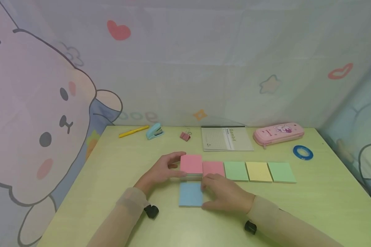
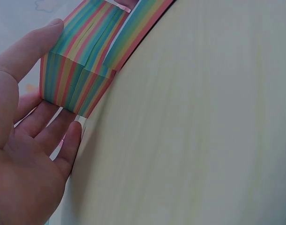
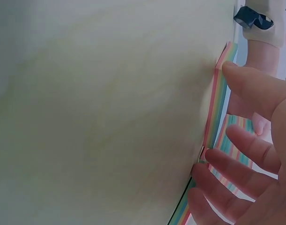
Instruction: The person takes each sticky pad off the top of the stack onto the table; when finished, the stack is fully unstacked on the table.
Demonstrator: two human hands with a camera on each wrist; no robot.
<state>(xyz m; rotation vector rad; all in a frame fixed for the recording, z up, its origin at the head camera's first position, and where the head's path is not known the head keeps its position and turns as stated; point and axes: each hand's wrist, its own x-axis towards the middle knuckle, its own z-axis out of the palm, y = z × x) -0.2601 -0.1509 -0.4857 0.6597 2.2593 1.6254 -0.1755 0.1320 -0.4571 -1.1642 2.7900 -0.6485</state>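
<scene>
My left hand point(image 1: 160, 171) holds a thick stack of sticky note pads point(image 1: 191, 164), pink on top, with the thumb along its near side and the fingers behind. Striped layers of the stack point(image 2: 79, 61) show in the left wrist view. Directly in front lies a single blue sticky note pad point(image 1: 190, 194), flat on the table. My right hand point(image 1: 227, 193) grips that pad by its right side, thumb at the near corner and fingertips toward the far corner. In the right wrist view the pad's striped edge point(image 3: 215, 108) runs between thumb and fingers.
Right of the stack, a pink pad point(image 1: 213, 168), a green pad point(image 1: 236, 171), a yellow pad point(image 1: 259, 171) and another green pad point(image 1: 281, 172) form a row. Behind are a yellow pen point(image 1: 134, 131), stapler point(image 1: 155, 131), binder clip point(image 1: 185, 136), notebook point(image 1: 227, 139), pencil case point(image 1: 279, 133) and blue tape point(image 1: 303, 152).
</scene>
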